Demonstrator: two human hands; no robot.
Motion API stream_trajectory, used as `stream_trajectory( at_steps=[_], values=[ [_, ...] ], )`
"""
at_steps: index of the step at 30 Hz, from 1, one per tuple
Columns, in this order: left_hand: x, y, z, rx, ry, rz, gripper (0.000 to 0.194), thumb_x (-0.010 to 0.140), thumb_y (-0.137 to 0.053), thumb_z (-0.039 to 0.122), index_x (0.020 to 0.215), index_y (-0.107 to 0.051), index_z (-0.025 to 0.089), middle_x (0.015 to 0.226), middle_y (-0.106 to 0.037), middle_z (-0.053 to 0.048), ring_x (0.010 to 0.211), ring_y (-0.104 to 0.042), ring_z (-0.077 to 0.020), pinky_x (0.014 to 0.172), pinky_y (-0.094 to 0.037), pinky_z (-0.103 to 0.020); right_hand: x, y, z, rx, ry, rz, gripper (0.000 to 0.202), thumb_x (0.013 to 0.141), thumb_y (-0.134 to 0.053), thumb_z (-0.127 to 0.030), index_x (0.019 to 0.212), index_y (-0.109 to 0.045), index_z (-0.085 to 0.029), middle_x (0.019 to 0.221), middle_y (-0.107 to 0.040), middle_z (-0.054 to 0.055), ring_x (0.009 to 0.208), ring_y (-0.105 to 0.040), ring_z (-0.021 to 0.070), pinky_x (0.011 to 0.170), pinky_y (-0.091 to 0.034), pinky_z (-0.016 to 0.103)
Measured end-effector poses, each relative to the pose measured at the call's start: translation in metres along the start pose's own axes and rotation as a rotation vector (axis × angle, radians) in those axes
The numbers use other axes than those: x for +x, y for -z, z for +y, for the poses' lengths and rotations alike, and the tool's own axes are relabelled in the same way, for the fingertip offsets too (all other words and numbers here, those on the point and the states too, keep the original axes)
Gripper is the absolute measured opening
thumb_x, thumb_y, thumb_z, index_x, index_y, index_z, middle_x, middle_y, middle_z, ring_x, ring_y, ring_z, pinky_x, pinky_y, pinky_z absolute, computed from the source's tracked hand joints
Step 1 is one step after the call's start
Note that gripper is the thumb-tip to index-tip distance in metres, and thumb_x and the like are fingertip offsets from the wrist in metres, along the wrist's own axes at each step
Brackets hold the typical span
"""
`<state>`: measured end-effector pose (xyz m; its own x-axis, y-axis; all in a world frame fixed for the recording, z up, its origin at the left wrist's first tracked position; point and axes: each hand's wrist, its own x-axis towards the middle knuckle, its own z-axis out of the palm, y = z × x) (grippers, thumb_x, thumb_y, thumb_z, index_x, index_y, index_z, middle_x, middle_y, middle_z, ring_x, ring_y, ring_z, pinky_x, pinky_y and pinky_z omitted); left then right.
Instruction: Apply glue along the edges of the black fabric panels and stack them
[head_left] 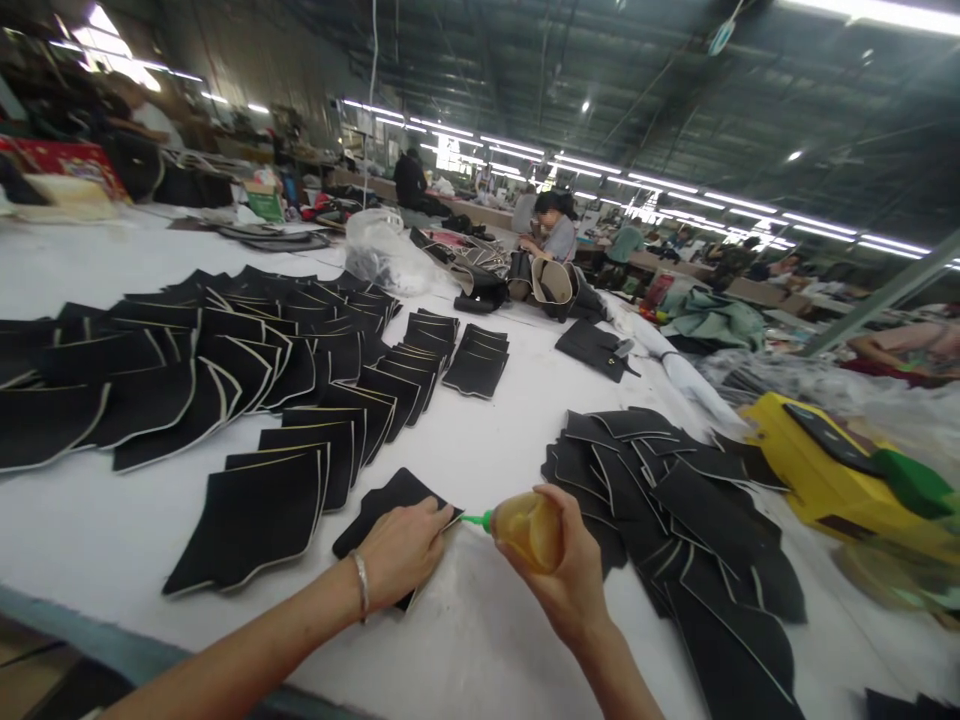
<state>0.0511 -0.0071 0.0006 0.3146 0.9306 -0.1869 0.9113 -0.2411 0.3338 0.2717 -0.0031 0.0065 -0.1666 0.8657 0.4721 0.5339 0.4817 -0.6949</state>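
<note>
Near the front of the table, a flat black panel (386,505) with a pale cut edge lies under my left hand (405,550). The fingers are drawn together on its right-hand edge, and the palm covers much of the piece. My right hand (566,570) is wrapped around a clear squeeze bottle (529,530) of amber liquid, tipped sideways. Its thin green nozzle (474,519) points left and meets the panel's edge close to my left fingertips. Whether any liquid is coming out cannot be seen.
Overlapping rows of black panels (262,490) spread over the left of the white table (480,450). A looser heap of panels (675,500) lies right of the bottle. Beyond it sits a yellow box (832,480). Plastic wrap (386,250) and a person (559,235) are farther back.
</note>
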Motion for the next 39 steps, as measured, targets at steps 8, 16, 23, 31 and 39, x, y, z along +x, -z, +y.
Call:
stream_trajectory(
  at_steps=[8,16,23,31,39],
  values=[
    [-0.003,0.004,0.0,0.014,-0.045,-0.037,0.042,0.09,-0.031,0.022,0.126,-0.053,0.022,0.102,-0.062,-0.006,0.085,-0.066,-0.0231,0.073,-0.049,-0.034,0.002,0.001,-0.002,0.016,-0.065,-0.006,0.053,0.075,-0.075,-0.044,0.117,-0.048,-0.026,0.102,-0.06,0.003,0.083,-0.061,0.0217,0.077,-0.05,0.033],
    [-0.004,0.001,-0.005,-0.005,-0.079,-0.029,0.044,0.091,-0.031,0.024,0.131,-0.05,0.02,0.105,-0.061,-0.007,0.086,-0.066,-0.0234,0.073,-0.051,-0.036,0.002,0.0,0.0,0.111,-0.161,-0.06,0.055,0.074,-0.077,-0.044,0.116,-0.048,-0.024,0.094,-0.061,0.002,0.078,-0.06,0.0212,0.073,-0.049,0.033],
    [-0.005,0.001,-0.006,0.012,-0.084,-0.04,0.046,0.091,-0.03,0.023,0.134,-0.047,0.02,0.108,-0.061,-0.007,0.086,-0.066,-0.0227,0.071,-0.052,-0.034,-0.001,0.0,0.002,0.151,-0.251,-0.031,0.056,0.07,-0.079,-0.044,0.114,-0.051,-0.023,0.094,-0.061,0.002,0.079,-0.059,0.0216,0.072,-0.049,0.032],
    [-0.006,-0.001,-0.008,0.018,-0.082,-0.047,0.047,0.093,-0.028,0.026,0.137,-0.045,0.018,0.109,-0.061,-0.008,0.089,-0.066,-0.0226,0.075,-0.052,-0.034,-0.004,-0.001,-0.003,0.281,-0.371,0.0,0.056,0.069,-0.079,-0.046,0.112,-0.051,-0.023,0.092,-0.061,0.002,0.082,-0.059,0.0228,0.071,-0.048,0.032],
    [-0.006,-0.003,-0.011,0.02,-0.099,-0.037,0.049,0.095,-0.026,0.027,0.139,-0.043,0.015,0.111,-0.06,-0.009,0.087,-0.065,-0.0224,0.077,-0.052,-0.036,-0.012,-0.002,-0.004,0.332,-0.385,-0.065,0.053,0.07,-0.078,-0.046,0.111,-0.052,-0.023,0.09,-0.06,0.001,0.08,-0.058,0.0217,0.07,-0.048,0.03]
  ],
)
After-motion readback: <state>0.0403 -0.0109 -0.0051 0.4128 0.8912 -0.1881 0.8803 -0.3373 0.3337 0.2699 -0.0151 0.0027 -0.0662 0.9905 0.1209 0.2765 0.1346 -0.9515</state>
